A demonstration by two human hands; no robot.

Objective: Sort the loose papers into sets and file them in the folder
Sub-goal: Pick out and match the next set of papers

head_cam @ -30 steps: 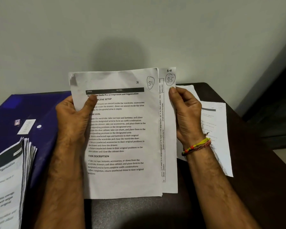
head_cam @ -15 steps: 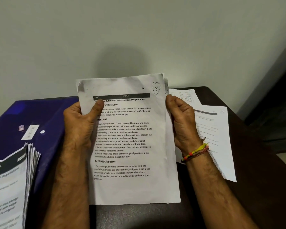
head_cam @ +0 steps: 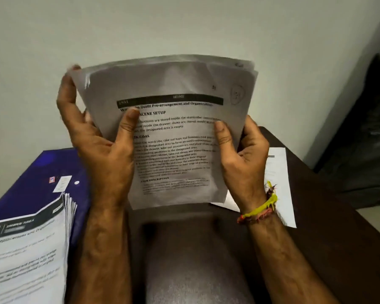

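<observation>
Papers sit lifted off the dark table, your left hand gripping their left edge, thumb across the print, and your right hand pinching the right edge. Bare tabletop lies open below your wrists. The top sheet reads "SCENE SETUP" and "Outfit Pre-arrangement and Organization". Left of your left fingers the blue folder carries a paper stack; a loose sheet lies beyond your right wrist. Compared with a second ago, the sheets are raised and squared together, the "S-5" page no longer offset.
</observation>
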